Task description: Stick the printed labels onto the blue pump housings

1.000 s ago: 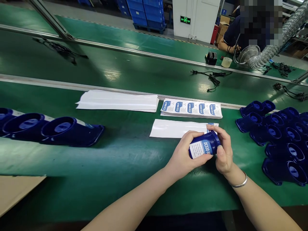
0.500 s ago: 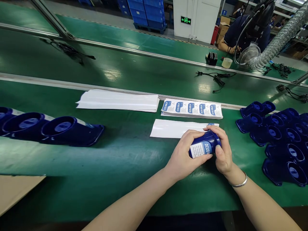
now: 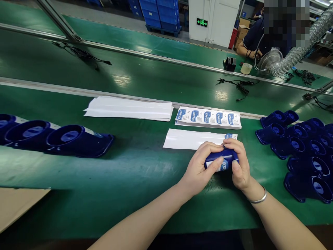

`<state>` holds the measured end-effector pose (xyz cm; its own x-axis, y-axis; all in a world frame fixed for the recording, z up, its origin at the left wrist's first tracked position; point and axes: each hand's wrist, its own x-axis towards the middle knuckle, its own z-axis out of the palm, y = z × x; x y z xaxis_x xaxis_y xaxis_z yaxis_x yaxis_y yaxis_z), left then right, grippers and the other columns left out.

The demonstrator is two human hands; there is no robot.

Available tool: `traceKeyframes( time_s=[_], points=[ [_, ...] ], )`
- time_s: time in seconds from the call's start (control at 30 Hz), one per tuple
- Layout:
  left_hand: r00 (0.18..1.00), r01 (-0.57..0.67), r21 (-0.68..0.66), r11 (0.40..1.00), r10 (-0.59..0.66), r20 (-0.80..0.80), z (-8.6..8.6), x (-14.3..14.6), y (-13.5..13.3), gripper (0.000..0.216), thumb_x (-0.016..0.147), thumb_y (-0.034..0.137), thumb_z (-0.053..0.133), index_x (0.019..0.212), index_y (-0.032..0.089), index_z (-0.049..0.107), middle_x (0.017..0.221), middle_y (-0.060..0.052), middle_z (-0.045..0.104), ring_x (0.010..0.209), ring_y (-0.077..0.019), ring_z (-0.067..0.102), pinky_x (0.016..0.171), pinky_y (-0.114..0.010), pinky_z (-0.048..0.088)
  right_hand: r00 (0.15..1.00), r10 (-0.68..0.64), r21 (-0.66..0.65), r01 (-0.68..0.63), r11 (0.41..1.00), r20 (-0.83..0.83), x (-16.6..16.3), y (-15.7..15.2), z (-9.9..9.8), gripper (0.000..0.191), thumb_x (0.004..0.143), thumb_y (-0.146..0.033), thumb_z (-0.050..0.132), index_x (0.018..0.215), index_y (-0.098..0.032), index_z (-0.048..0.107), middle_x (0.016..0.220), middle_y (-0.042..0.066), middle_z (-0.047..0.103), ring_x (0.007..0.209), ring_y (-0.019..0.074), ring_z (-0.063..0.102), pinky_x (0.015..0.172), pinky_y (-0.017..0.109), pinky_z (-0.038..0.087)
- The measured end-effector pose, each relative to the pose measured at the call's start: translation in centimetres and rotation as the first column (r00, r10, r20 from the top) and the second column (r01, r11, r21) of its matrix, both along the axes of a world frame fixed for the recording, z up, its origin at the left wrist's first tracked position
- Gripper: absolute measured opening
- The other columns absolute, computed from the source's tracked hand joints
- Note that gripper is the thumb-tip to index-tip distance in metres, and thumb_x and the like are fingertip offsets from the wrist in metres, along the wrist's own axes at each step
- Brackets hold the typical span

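Note:
Both my hands are wrapped round a dark blue plastic housing, held just above the green bench. A white and blue label reading "DC520" is on its near side. My left hand grips the left end, its thumb lying across the label. At the right end, the fingers and thumb of my right hand close round the rim. Right behind the hands lies a label strip, mostly bare white, with a printed label at its right end. Farther back is a stack of printed label sheets.
White backing sheets lie at the back. Several blue housings stand at the right, and a row of labelled housings at the left. Cardboard is at the near left. Across the bench, a co-worker sits near a flexible duct.
The housing has rolled in my hands, so its label sits lower and faces more downward. My left thumb has moved up onto the label. Otherwise the bench looks the same.

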<state>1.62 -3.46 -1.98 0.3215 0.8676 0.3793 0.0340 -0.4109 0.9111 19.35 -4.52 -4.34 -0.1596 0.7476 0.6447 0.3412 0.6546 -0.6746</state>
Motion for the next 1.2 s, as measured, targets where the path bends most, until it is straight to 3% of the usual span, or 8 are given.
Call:
traceKeyframes(
  time_s=[0.1, 0.23, 0.47, 0.57, 0.67, 0.97, 1.2],
  points=[
    [1.000, -0.017, -0.020, 1.000, 0.017, 0.009, 0.0, 0.2, 0.1, 0.014, 0.100, 0.026, 0.053, 0.105, 0.022, 0.065, 0.105, -0.004, 0.067, 0.103, -0.0198, 0.063, 0.093, -0.037, 0.049, 1.000, -0.006, 0.002, 0.006, 1.000, 0.007, -0.2, -0.2, -0.1, 0.040, 0.103, -0.042, 0.037, 0.136, -0.024, 0.051, 0.131, 0.012, 0.053, 0.124, 0.0309, 0.051, 0.106, 0.058, 0.044],
    [0.999, -0.035, -0.047, 0.998, 0.036, 0.030, -0.1, 0.3, 0.2, 0.026, 0.105, 0.026, 0.041, 0.105, 0.022, 0.067, 0.106, -0.005, 0.067, 0.104, -0.0189, 0.063, 0.094, -0.037, 0.048, 0.999, -0.024, -0.030, 0.024, 0.999, -0.027, -0.5, -0.2, -0.2, 0.039, 0.103, -0.042, 0.036, 0.133, -0.024, 0.053, 0.130, 0.011, 0.054, 0.124, 0.0304, 0.051, 0.107, 0.057, 0.042],
    [0.995, 0.061, 0.007, 0.998, -0.060, -0.080, 0.0, -0.3, 0.2, 0.027, 0.104, 0.027, 0.039, 0.123, 0.024, 0.057, 0.123, -0.007, 0.060, 0.119, -0.0204, 0.055, 0.105, -0.040, 0.044, 0.993, -0.070, -0.082, 0.062, 0.995, -0.093, -0.6, 0.0, -0.2, 0.037, 0.103, -0.041, 0.035, 0.129, -0.024, 0.055, 0.128, 0.011, 0.056, 0.122, 0.0299, 0.052, 0.108, 0.057, 0.041],
    [0.985, -0.011, 0.101, 0.995, 0.028, -0.170, 0.2, -0.5, 0.3, 0.035, 0.095, 0.028, 0.058, 0.129, 0.023, 0.051, 0.131, -0.010, 0.053, 0.127, -0.0243, 0.050, 0.110, -0.045, 0.042, 0.987, -0.127, -0.057, 0.122, 0.991, -0.093, -0.3, 0.1, -0.2, 0.037, 0.103, -0.041, 0.036, 0.129, -0.024, 0.055, 0.129, 0.011, 0.056, 0.122, 0.0300, 0.052, 0.107, 0.057, 0.041],
    [0.976, -0.081, 0.155, 0.985, 0.109, -0.186, 0.2, -0.5, 0.4, 0.050, 0.084, 0.029, 0.073, 0.127, 0.023, 0.049, 0.133, -0.012, 0.050, 0.129, -0.0268, 0.049, 0.104, -0.045, 0.048, 0.976, -0.191, -0.025, 0.190, 0.982, -0.105, 0.0, 0.3, -0.1, 0.036, 0.102, -0.041, 0.037, 0.128, -0.024, 0.056, 0.128, 0.011, 0.056, 0.121, 0.0303, 0.053, 0.106, 0.057, 0.042],
    [0.922, -0.251, 0.333, 0.909, 0.329, -0.203, 0.3, -0.7, 0.4, 0.016, 0.091, 0.020, 0.068, 0.103, 0.022, 0.057, 0.100, -0.003, 0.062, 0.095, -0.0177, 0.062, 0.085, -0.034, 0.055, 0.963, -0.261, 0.046, 0.265, 0.963, -0.068, 0.2, 0.5, 0.2, 0.037, 0.102, -0.040, 0.037, 0.131, -0.023, 0.053, 0.129, 0.014, 0.055, 0.120, 0.0314, 0.054, 0.102, 0.057, 0.047],
    [0.891, -0.278, 0.449, 0.849, 0.403, -0.211, 0.1, -0.7, 0.3, 0.014, 0.091, 0.014, 0.068, 0.100, 0.022, 0.062, 0.092, -0.001, 0.070, 0.086, -0.0159, 0.068, 0.080, -0.031, 0.057, 0.962, -0.273, 0.090, 0.273, 0.958, -0.014, 0.2, 0.3, 0.4, 0.037, 0.100, -0.033, 0.041, 0.135, -0.022, 0.049, 0.132, 0.015, 0.053, 0.121, 0.0314, 0.053, 0.100, 0.057, 0.047]
  ],
)
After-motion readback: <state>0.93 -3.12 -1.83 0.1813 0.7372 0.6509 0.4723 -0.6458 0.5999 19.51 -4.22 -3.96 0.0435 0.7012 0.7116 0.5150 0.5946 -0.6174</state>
